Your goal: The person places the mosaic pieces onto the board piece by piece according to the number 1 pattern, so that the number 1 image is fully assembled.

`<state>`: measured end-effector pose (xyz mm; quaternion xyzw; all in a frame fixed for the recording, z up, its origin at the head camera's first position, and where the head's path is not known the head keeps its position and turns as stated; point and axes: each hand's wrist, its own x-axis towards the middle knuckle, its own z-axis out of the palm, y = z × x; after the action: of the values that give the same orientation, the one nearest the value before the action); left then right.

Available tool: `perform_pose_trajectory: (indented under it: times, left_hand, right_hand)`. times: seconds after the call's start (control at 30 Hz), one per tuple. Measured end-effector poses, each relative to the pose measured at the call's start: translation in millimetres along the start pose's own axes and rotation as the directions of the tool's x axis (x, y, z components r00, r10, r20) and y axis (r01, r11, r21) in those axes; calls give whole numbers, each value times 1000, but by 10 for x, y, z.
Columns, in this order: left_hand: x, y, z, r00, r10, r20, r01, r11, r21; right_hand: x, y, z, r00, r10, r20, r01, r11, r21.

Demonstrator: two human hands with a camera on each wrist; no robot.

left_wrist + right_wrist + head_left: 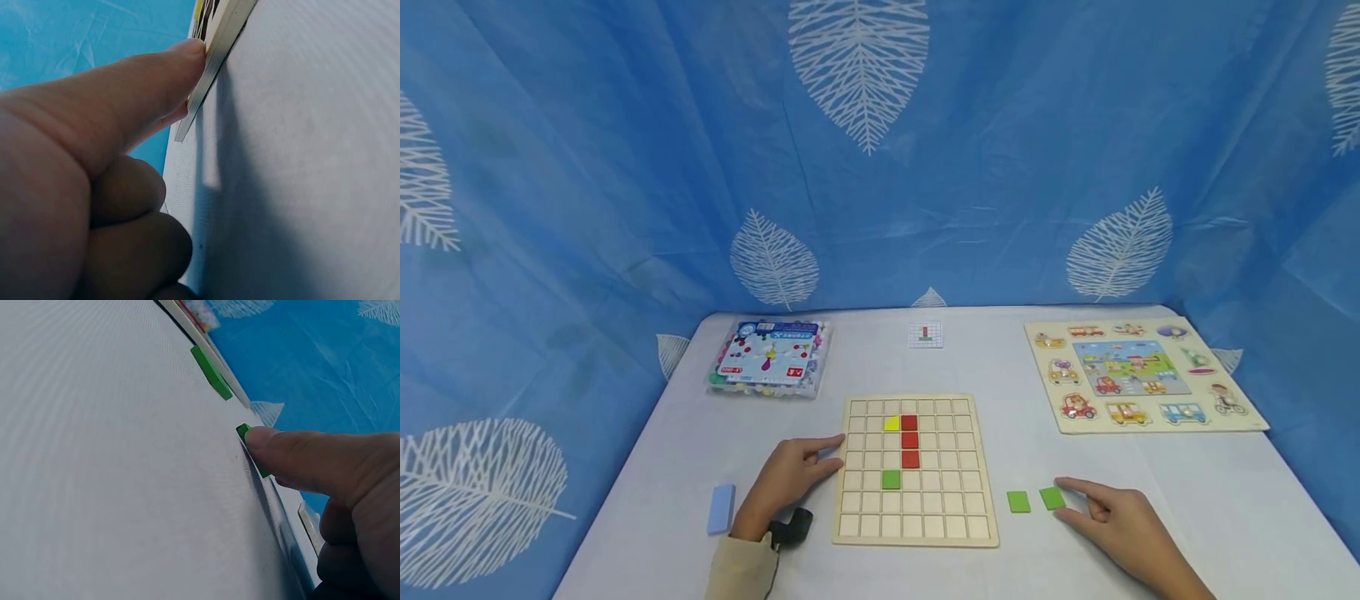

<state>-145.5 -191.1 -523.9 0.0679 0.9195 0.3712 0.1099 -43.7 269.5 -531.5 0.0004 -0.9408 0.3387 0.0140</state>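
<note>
A square wooden grid board (859, 527) lies on the table, holding one yellow piece (891, 423), three red square tiles (910, 441) and one green tile (891, 479). My left hand (792, 473) touches the board's left edge with thumb and index finger, its other fingers folded in the left wrist view. To the board's right, my right hand (1112, 521) pinches a green square tile (1052, 498) between thumb and index finger. The right wrist view shows the thumb (262, 439) against that tile. Another green tile (211, 373) lies between it and the board.
A small pattern card (926, 334) lies behind the board. At back left sits a clear box of colourful beads (769, 358); a vehicle puzzle board (1150, 375) occupies the right. A light blue block (721, 509) lies left of my left wrist. Blue curtain (880, 217) surrounds the white table.
</note>
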Motion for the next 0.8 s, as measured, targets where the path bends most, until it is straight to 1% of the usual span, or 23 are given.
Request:
perform_pose_trajectory:
  times: [0.23,0.43,0.6,0.8]
  left_hand:
    - [-6,2,0,1000,1,4,-1,1000,-5]
    - [-3,0,-5,1000,15,1,-15,1000,6]
    - [-6,6,-7,1000,6,3,-6,1000,0]
    - [-9,7,-6,1000,4,2,-4,1000,0]
  right_hand:
    - [-3,-7,5,1000,19,5,-19,1000,-20]
    - [3,-1,24,1000,7,-15,-8,1000,-26]
    - [1,12,42,999,-9,-35,8,1000,-30]
    - [-4,5,41,999,-3,-44,2,999,-34]
